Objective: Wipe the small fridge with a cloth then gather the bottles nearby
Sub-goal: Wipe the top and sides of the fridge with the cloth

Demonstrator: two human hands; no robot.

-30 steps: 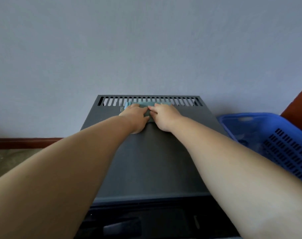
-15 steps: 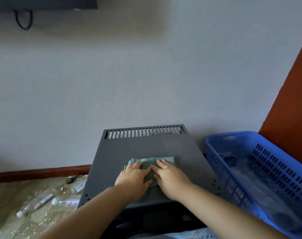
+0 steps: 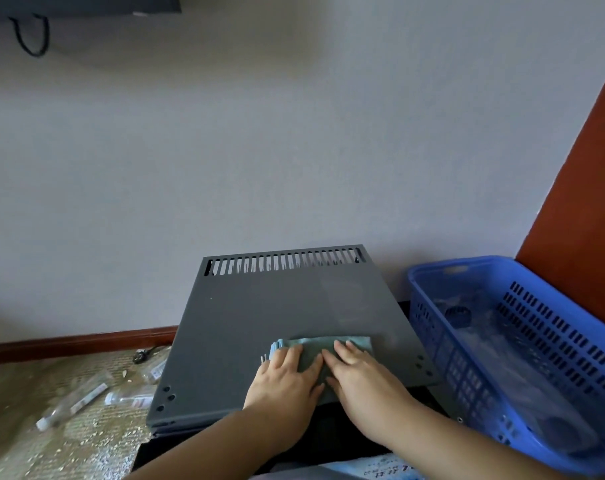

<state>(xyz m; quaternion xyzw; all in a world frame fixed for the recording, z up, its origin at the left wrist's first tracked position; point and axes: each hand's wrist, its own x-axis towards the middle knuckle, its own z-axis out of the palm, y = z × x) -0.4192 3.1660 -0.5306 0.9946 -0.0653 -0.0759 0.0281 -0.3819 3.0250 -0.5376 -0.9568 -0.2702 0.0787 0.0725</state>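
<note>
Pale wall point(image 3: 294, 133); brown skirting point(image 3: 76, 341); speckled floor point(image 3: 52, 452)

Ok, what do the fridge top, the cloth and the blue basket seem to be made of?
Fridge top: probably painted sheet metal, matte dark grey; punched vent slots and screw holes suggest it. Cloth: soft fabric, possibly microfibre, teal; it lies folded in layers. Blue basket: moulded plastic, slightly glossy, with slotted walls.

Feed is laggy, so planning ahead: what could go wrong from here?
1. The cloth lies near the front edge of the fridge top under the left hand and right hand, both flat; a pull might drag it off.
2. Clear bottles lie scattered on the floor left of the fridge, hard to see and easy to step on.
</note>
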